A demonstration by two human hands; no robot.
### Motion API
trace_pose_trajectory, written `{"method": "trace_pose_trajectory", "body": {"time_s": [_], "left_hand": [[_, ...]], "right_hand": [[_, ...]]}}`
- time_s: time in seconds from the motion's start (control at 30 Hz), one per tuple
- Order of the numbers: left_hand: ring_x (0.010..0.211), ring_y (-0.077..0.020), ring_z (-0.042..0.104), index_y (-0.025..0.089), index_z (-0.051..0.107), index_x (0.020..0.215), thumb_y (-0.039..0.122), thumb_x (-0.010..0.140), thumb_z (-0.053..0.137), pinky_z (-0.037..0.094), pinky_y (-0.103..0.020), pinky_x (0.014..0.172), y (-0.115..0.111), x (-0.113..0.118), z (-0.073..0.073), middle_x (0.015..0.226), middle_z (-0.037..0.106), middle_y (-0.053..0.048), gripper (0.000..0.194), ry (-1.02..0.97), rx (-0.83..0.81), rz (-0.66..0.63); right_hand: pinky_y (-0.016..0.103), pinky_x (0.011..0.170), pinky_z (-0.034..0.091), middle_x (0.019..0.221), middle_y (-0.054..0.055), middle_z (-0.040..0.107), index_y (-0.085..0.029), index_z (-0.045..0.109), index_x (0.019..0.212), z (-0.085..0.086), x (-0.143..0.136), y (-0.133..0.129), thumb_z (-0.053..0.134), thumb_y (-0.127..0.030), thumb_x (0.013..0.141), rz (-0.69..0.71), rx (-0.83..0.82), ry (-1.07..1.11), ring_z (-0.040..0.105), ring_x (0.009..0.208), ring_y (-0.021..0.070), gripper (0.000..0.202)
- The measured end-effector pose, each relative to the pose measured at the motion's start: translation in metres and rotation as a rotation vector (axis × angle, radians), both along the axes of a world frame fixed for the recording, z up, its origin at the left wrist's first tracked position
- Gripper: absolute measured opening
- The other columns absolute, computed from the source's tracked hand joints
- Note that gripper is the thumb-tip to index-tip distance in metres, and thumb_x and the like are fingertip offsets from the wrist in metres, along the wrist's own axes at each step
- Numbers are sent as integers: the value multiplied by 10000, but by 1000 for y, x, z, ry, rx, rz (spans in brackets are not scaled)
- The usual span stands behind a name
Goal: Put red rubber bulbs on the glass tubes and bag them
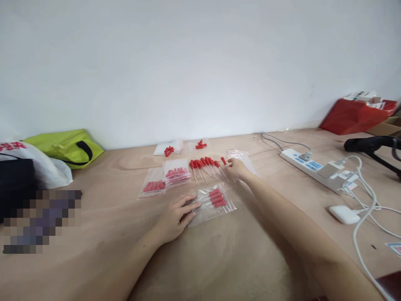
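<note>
My left hand (179, 216) lies with fingers spread at the near left end of a clear zip bag (200, 218). Its fingertips touch the plastic. Inside that flat bag are several droppers with red bulbs (217, 197). Farther right, my right hand (237, 169) has its fingers closed by a single red-bulbed dropper (223, 160), seemingly pinching its stem; the fingertips partly hide the contact. To the left of this hand, a row of loose droppers (203, 163) has bulbs pointing away from me. Another zip bag (247, 161), no droppers visible in it, lies partly behind the right hand.
Filled zip bags (154, 187) (176, 175) lie left of the row. Small red bulbs (169, 150) (201, 144) sit on bags near the wall. A power strip (310, 169) with white cables and a charger (344, 214) is right. A yellow-green bag (62, 146) stands left.
</note>
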State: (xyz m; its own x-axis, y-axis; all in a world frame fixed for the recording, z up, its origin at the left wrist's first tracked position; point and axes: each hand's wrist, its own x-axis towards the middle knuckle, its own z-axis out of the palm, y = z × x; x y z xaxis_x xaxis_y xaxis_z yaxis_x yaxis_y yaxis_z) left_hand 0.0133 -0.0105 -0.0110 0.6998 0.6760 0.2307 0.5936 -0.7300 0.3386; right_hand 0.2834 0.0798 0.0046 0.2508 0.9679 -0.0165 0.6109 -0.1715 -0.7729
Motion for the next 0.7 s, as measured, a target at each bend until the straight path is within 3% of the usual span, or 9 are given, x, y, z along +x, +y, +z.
{"method": "trace_pose_trajectory", "body": {"time_s": [0.1,0.2,0.27,0.43,0.7], "left_hand": [[1150,-217,439,280,554,1135,237,858,420,380,-429,955,0,0,-1,1234,495,-46,311,-9,3,3],[1144,-214,445,275,557,1132,247,862,416,391,-421,947,0,0,0,1225,502,-49,306,-21,4,4],[1143,-213,445,277,555,1133,254,865,413,391,-423,946,0,0,1,1225,502,-48,305,-20,1,7],[1147,-212,442,282,556,1129,254,863,418,385,-425,952,1,0,0,1225,503,-41,300,-28,0,7],[1130,-208,458,274,568,1113,254,861,419,403,-409,940,-1,2,5,1208,518,-42,294,-38,-20,12]], "right_hand": [[238,558,439,738,37,609,-123,496,1082,-3,10,-11,498,-242,712,5,35,85,585,608,140,389],[225,436,417,637,-55,525,-170,204,1300,-13,14,-33,463,-239,708,4,129,305,509,443,103,651],[221,408,413,599,-90,477,-202,57,1330,-20,13,-51,501,-261,689,14,215,494,488,418,99,782],[247,445,463,648,-78,479,-226,147,1255,-32,3,-84,536,-382,704,-41,348,717,518,469,99,693],[253,475,479,649,-81,470,-231,234,1121,-30,-6,-90,545,-429,700,11,338,754,539,501,102,560]]}}
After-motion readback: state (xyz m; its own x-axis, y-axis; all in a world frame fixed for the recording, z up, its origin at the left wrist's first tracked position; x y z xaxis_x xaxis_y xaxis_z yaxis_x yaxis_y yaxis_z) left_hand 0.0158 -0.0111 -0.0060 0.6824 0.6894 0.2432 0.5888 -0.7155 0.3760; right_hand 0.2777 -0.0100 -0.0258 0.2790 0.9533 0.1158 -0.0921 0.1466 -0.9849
